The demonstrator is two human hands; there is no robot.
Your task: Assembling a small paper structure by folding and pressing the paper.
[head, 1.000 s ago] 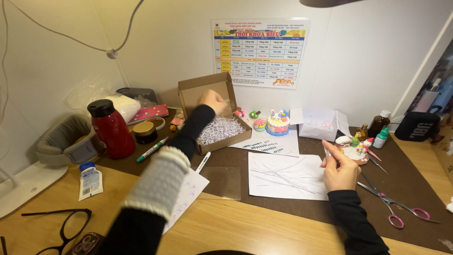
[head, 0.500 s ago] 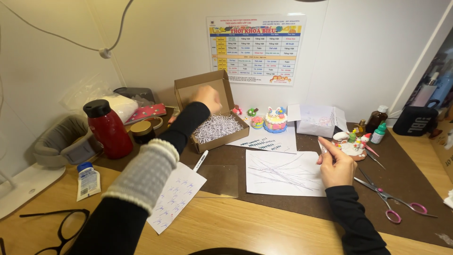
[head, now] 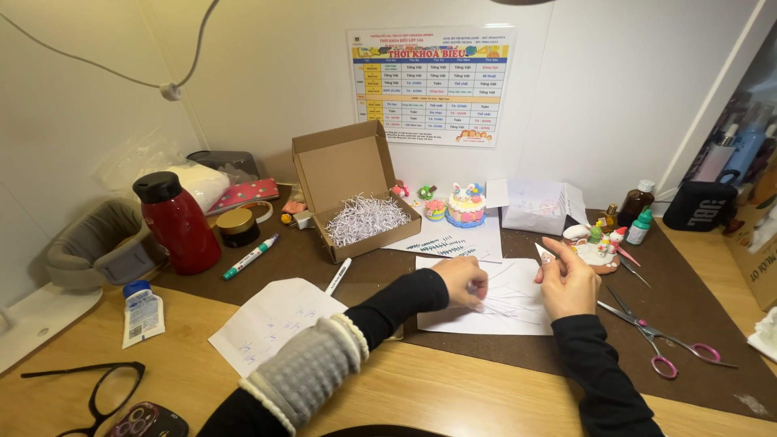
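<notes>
Left hand [head: 463, 280] rests on the white sheet [head: 486, 311], fingers curled and pinching thin paper shreds on it (hard to see exactly). Right hand [head: 568, 280] hovers just beside, at the sheet's right edge, gripping a small white paper scrap [head: 544, 253] between thumb and fingers. The sheet lies directly under and between both hands, long axis left-right. The box of shredded paper [head: 362, 218] sits beyond the left hand; scissors [head: 655, 336] lie right of the right hand.

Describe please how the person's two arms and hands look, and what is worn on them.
Both arms wear long black sleeves. The left arm has a grey ribbed knitted cover with cream frilled edges over the forearm. The left hand and right hand are bare: no gloves or rings visible.
</notes>
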